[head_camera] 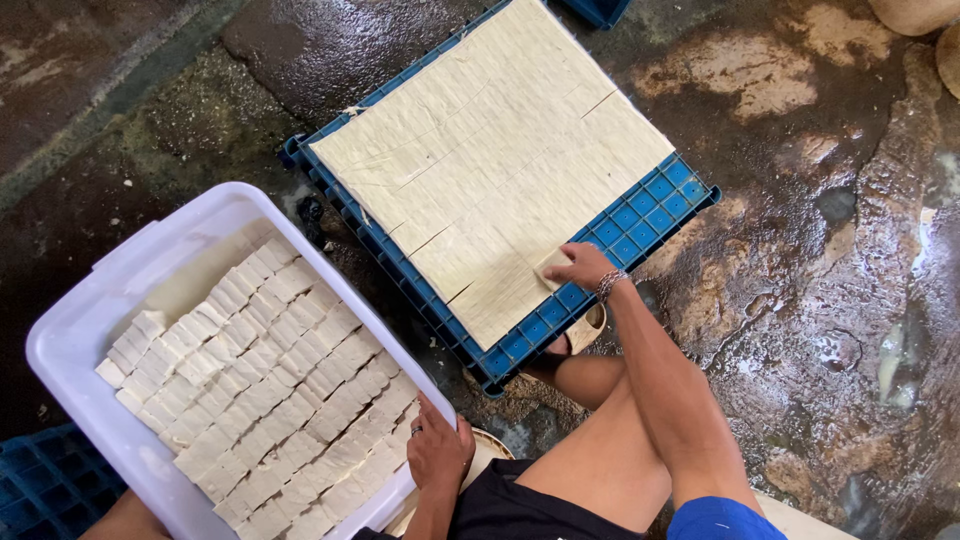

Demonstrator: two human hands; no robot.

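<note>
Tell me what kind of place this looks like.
Probably a small tofu-making workshop: a scored slab of tofu on a blue crate, a white tub packed with cut blocks, and a wet floor.

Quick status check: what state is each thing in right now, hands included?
Tofu slab: scored into pieces, lying on the tray, mostly intact.
Blue crate tray: flat on the wet floor, near edge bare.
White tub: open, nearly full of neat rows of cut tofu blocks.
Right hand: lifting one piece at the slab's near edge.
Left hand: resting on the tub rim.
Floor: wet.
</note>
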